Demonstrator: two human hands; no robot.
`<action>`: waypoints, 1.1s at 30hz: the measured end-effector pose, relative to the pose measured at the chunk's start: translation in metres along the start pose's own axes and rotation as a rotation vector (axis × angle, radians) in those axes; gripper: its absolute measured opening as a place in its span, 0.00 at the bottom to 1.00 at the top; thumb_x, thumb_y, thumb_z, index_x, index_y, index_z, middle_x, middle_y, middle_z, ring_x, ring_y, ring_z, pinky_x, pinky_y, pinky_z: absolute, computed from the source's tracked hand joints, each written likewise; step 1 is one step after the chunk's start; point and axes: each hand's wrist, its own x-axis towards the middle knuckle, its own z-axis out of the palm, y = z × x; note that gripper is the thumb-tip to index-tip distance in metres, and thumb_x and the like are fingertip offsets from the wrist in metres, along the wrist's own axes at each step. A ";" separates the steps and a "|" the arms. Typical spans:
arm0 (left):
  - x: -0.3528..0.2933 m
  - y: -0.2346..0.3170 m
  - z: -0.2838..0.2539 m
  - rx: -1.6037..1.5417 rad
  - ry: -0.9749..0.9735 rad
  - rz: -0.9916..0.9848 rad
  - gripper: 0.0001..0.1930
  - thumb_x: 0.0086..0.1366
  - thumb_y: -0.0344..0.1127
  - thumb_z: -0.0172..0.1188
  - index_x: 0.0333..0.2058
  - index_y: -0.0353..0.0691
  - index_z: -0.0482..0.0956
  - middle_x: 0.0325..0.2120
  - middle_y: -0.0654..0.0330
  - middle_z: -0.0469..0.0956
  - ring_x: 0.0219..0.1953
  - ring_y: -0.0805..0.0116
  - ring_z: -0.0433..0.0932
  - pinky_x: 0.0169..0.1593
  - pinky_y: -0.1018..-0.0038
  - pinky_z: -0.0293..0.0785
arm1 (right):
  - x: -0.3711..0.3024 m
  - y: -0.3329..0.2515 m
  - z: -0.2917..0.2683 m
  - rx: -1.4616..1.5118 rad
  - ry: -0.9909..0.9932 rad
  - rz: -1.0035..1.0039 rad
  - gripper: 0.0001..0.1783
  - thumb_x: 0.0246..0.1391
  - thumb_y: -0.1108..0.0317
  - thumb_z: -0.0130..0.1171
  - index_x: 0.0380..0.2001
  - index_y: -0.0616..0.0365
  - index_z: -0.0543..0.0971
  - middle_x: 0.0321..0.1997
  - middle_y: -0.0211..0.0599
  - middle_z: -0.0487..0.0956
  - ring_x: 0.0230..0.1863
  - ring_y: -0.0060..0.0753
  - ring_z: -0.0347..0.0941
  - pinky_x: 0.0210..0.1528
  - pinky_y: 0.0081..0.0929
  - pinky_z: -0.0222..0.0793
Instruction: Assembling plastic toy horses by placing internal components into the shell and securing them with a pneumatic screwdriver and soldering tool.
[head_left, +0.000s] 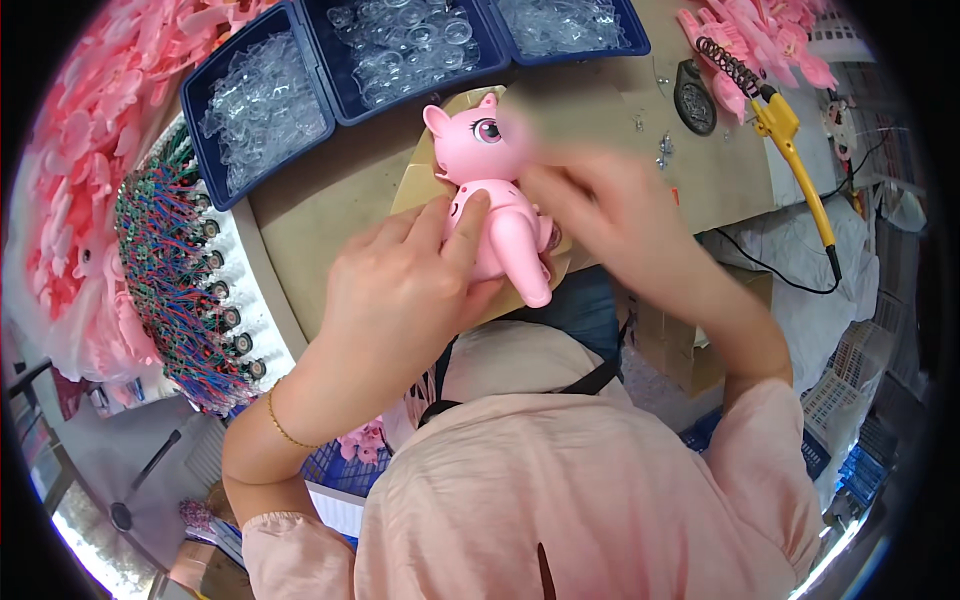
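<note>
Pink toy [514, 240] gripped in the left hand [400, 265], the right hand [610, 195] a blur beside it

The left hand is closed around the toy's body, its index finger laid along the torso and the other fingers wrapped at the side. The right hand hovers by the toy's right flank, just below the head, fingers curled in; it is too smeared for me to tell how far it is open, or whether it pinches anything.

The toy, a big-eyed animal with a rounded ear, sits head-away over a tan sheet [407, 195] at the near edge of the worktable [300, 235], in front of the person's pale pink top [560, 480]. A thin bracelet [283, 425] circles the left forearm.

Beyond the hands, three joined blue bins [430, 97] line the far side, filled with clear plastic pieces [410, 50]. Over to the left, a tangle of coloured wires [180, 270] lies by white foam [247, 240], small round discs [232, 317] along it, and past that is a heap of pink parts [100, 130]. On the right I see tiny metal bits [664, 147], a dark oval dish [693, 97] and a yellow-handled tool [785, 130] beside a coiled spring [728, 65].
</note>
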 end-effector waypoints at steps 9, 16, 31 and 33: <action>0.003 0.003 0.014 0.197 0.061 0.083 0.24 0.53 0.43 0.58 0.44 0.31 0.73 0.36 0.49 0.76 0.36 0.62 0.77 0.36 0.75 0.74 | 0.072 0.018 0.037 -0.440 0.120 -0.171 0.15 0.49 0.58 0.54 0.19 0.58 0.76 0.22 0.38 0.70 0.27 0.41 0.70 0.30 0.35 0.65; 0.003 0.006 0.011 0.201 0.026 0.058 0.32 0.48 0.46 0.63 0.50 0.33 0.69 0.39 0.53 0.74 0.37 0.63 0.77 0.34 0.73 0.74 | 0.080 0.034 0.044 -0.378 0.255 -0.319 0.15 0.49 0.59 0.54 0.19 0.59 0.77 0.21 0.38 0.70 0.24 0.41 0.69 0.28 0.34 0.65; 0.005 0.005 0.006 0.176 0.139 0.023 0.27 0.49 0.47 0.58 0.44 0.34 0.72 0.50 0.46 0.68 0.24 0.69 0.73 0.25 0.77 0.72 | 0.093 0.007 0.028 0.622 0.053 -0.051 0.19 0.56 0.65 0.49 0.13 0.59 0.66 0.13 0.21 0.60 0.14 0.12 0.50 0.17 0.18 0.43; 0.006 0.003 0.006 0.164 0.125 0.067 0.25 0.51 0.47 0.58 0.43 0.34 0.73 0.50 0.44 0.68 0.24 0.69 0.74 0.24 0.76 0.72 | 0.079 0.006 0.022 0.522 0.134 -0.013 0.19 0.56 0.65 0.49 0.13 0.59 0.65 0.14 0.22 0.61 0.16 0.13 0.52 0.18 0.17 0.46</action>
